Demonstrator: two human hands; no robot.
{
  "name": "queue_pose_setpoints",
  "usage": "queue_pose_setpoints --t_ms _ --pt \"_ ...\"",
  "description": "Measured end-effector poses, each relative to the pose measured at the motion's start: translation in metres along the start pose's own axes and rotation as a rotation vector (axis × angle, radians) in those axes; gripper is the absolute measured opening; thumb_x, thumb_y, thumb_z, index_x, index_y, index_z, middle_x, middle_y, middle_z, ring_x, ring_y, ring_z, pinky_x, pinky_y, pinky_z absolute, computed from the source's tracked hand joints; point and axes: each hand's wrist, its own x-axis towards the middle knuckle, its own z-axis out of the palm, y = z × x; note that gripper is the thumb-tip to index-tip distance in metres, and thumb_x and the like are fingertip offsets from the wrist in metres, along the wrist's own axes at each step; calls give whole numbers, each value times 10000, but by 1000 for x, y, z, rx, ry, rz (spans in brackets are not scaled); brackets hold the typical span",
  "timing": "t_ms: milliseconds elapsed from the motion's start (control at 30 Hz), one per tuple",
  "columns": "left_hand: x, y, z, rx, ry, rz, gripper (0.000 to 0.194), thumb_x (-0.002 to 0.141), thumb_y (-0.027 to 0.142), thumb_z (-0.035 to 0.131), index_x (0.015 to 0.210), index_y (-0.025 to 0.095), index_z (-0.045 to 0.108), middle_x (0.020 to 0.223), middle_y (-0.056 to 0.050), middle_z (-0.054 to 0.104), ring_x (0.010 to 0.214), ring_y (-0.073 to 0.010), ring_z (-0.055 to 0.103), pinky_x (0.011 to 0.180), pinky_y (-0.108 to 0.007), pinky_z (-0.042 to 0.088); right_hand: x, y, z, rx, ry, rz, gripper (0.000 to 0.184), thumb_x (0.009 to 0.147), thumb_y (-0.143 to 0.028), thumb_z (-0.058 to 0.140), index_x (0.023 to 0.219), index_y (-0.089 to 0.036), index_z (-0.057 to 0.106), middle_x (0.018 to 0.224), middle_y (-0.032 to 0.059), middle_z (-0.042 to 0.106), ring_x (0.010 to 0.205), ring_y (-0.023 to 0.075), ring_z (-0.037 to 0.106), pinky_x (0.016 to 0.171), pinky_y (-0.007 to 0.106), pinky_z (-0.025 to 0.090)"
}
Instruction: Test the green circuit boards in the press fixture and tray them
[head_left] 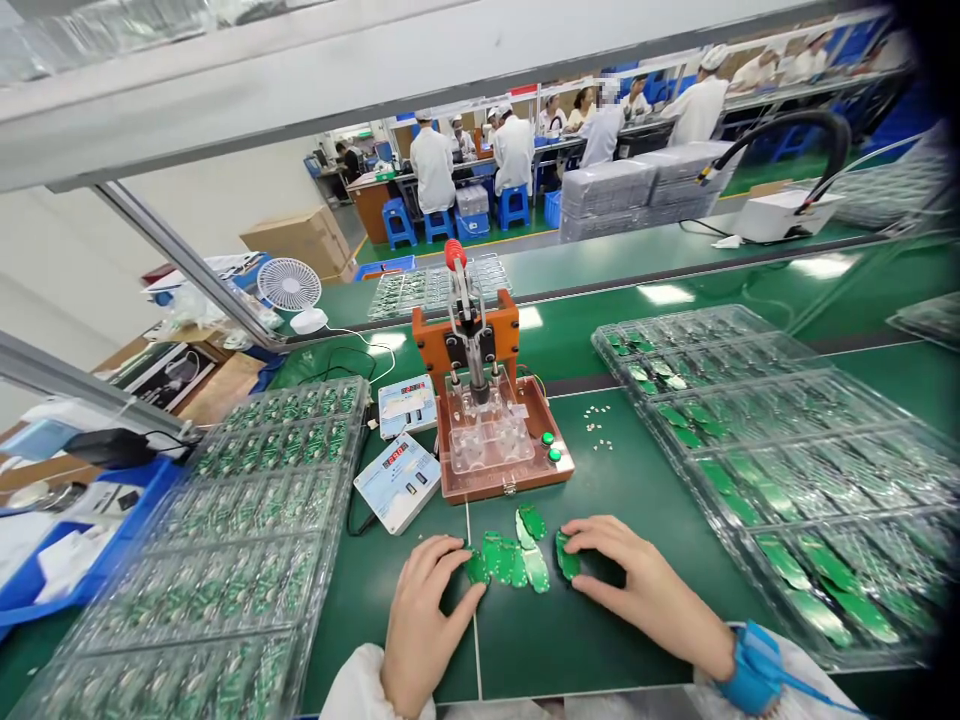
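Your left hand [429, 605] grips the near end of the green board row [504, 560], which runs rightward toward your right hand [628, 570], pinching a separate board [568, 557] lengthwise away from you.

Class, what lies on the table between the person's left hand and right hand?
In the head view, a cluster of small green boards lies between the left hand and the right hand, some overlapping.

Boards [496, 560] lie between my left hand [429, 605] and right hand [637, 575]; behind stands the press [475, 385], 2 boxes [397, 484] left of it; trays [817, 420] on either side.
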Motion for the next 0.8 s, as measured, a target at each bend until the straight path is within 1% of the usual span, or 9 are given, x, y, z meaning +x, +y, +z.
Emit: queue_pose_setpoints --t_ms 67,167,233,333,400,500,633,733,800 --pt "0 0 3 12 -10 1 229 926 355 712 1136 274 674 1218 -66 699 1155 -314 653 927 -547 595 16 -5 -12 6 55 -59 159 926 -341 685 1082 -317 703 1283 33 707 1196 240 666 976 410 604" --pt "1 -1 4 19 -14 31 226 932 353 702 1143 274 679 1228 -64 702 1160 -318 655 930 -558 596 51 -11 -25 -60 174 -198 177 941 -322 659 1111 -299 701 1289 51 706 1213 260 651 1009 461 577" --pt "1 -2 3 19 -7 58 220 935 338 697 1144 270 681 1224 -61 709 1153 -315 661 932 -559 597 79 -14 -28 -118 219 -281 178 946 -289 646 1116 -278 697 1281 63 712 1208 272 647 1019 499 555" --pt "1 -2 2 27 -4 80 214 929 325 704 1133 262 686 1207 -58 722 1154 -316 663 926 -554 603 115 -15 -26 -158 221 -349 184 924 -252 664 1104 -256 701 1270 73 720 1201 283 647 1046 537 518" --pt "1 -2 2 33 -8 87 202 928 321 706 1118 255 689 1205 -60 724 1158 -319 662 922 -552 605 131 -14 -23 -155 202 -373 190 898 -239 690 1087 -251 707 1266 69 725 1206 284 645 1070 543 495" --pt "0 -2 3 39 -18 87 194 932 318 700 1112 244 695 1215 -75 720 1159 -318 661 926 -543 604 144 -11 -20 -150 173 -404 201 879 -234 701 1079 -248 711 1270 62 729 1214 284 640 1069 540 486" --pt "-1 -2 4 23 -30 75 181 939 297 687 1110 240 701 1211 -85 719 1163 -314 658 930 -539 599 148 -7 -18 -141 148 -418 188 887 -250 685 1073 -248 713 1261 63 735 1227 281 631 1083 540 467" --pt "2 2 0 -32 13 76 152 924 269 688 1073 241 704 1181 -78 726 1123 -298 672 912 -518 606 148 -6 -19 -132 138 -416 182 893 -256 675 1070 -251 715 1261 64 734 1230 277 629 1093 538 458" --pt "10 6 -7 -81 62 76 139 918 242 681 1055 244 698 1174 -71 725 1110 -279 674 910 -488 606 148 -7 -19 -124 133 -414 186 887 -248 673 1069 -255 715 1263 59 734 1230 275 627 1093 535 460"
